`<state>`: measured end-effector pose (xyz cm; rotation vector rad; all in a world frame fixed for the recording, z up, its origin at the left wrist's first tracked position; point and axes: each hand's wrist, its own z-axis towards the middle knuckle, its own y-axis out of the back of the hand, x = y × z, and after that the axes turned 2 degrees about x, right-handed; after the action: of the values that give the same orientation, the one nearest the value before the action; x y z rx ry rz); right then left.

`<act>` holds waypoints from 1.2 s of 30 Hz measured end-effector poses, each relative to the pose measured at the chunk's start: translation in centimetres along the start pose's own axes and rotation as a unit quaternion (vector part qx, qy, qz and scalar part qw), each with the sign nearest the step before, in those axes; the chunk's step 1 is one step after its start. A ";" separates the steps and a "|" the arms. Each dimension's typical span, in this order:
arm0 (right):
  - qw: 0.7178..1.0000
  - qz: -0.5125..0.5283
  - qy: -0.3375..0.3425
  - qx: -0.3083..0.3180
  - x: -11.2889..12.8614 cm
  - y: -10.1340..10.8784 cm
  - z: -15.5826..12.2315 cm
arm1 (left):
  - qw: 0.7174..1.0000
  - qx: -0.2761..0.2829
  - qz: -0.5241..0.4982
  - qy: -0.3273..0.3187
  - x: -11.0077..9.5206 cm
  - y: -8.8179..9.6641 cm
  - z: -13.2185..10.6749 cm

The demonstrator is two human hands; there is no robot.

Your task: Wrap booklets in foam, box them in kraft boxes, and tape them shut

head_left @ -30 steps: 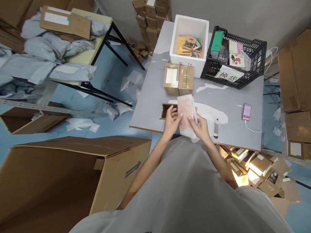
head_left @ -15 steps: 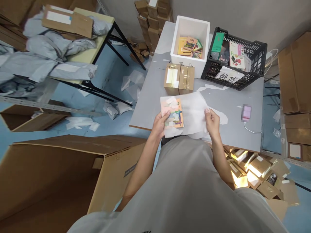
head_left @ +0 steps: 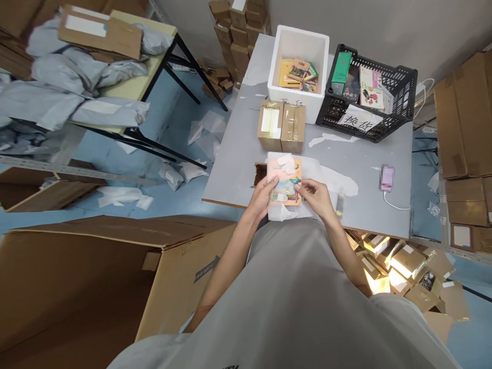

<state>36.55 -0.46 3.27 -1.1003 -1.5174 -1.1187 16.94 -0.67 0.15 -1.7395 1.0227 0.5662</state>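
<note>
Both my hands hold a small colourful book (head_left: 286, 180) with a sheet of white wrapping paper (head_left: 313, 174) behind it, over the near edge of the grey table (head_left: 357, 154). My left hand (head_left: 262, 197) grips the book's left edge, fingers curled. My right hand (head_left: 315, 197) pinches its right edge. Under the book lies an open brown cardboard box (head_left: 260, 173), mostly hidden.
Two taped brown boxes (head_left: 282, 125) stand behind the book. A white foam box (head_left: 298, 46) and a black crate (head_left: 400, 97) hold books at the back. A phone (head_left: 387, 177) on a cable lies right. A big open carton (head_left: 115, 287) stands on the floor at left.
The white paper, spread wide to the right half a second ago, has come back behind the book. My right hand moved left from the paper's edge to the book's right side.
</note>
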 end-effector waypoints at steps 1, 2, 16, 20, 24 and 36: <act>1.000 0.020 -0.005 -0.005 -0.1 0.1 0.2 | 1.000 -0.002 0.008 -0.007 0.0 0.3 0.2; 0.999 0.034 -0.009 -0.016 -0.3 0.3 0.4 | 1.000 -0.008 0.020 -0.017 0.1 0.7 0.5; 0.988 0.087 0.009 -0.124 0.1 4.2 0.2 | 0.853 -0.279 0.372 -0.236 -6.4 9.6 5.9; 0.988 0.100 0.019 -0.117 0.9 3.5 0.2 | 0.912 -0.133 0.302 -0.244 -6.6 4.8 3.0; 0.987 0.107 0.036 -0.112 2.1 3.0 0.0 | 0.966 0.048 0.218 -0.131 -4.8 -0.8 -0.5; 0.968 0.041 0.112 -0.219 2.2 2.4 -1.0 | 0.978 0.017 0.167 -0.126 -3.4 -3.7 -2.7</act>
<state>38.63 -0.70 5.96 -1.2633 -1.0645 -1.5094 17.96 -1.33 5.70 -1.4287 1.1408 0.9519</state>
